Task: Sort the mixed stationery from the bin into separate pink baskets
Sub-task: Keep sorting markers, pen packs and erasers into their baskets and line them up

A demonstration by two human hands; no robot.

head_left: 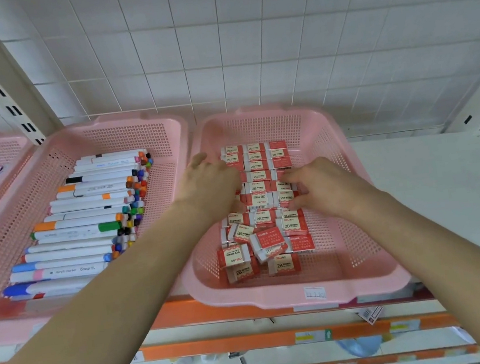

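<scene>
Arranging red-and-white paper-sleeved erasers (260, 191) in a pink perforated plastic basket (278, 297), we use both our hands.

Our left hand (211, 182) lies over the left column of the erasers. Its back is toward us and its fingers are blurred, so we cannot tell if it holds one. Our right hand (322, 189) has thumb and forefinger curled round erasers of the right column. In the far part of the basket the erasers lie in neat rows; in the near part they are loose and tilted. Just beside it on the left, a second pink perforated basket (121, 125) holds white marker pens with coloured caps (85, 220). Both baskets stand on a white shelf (431, 187).
</scene>
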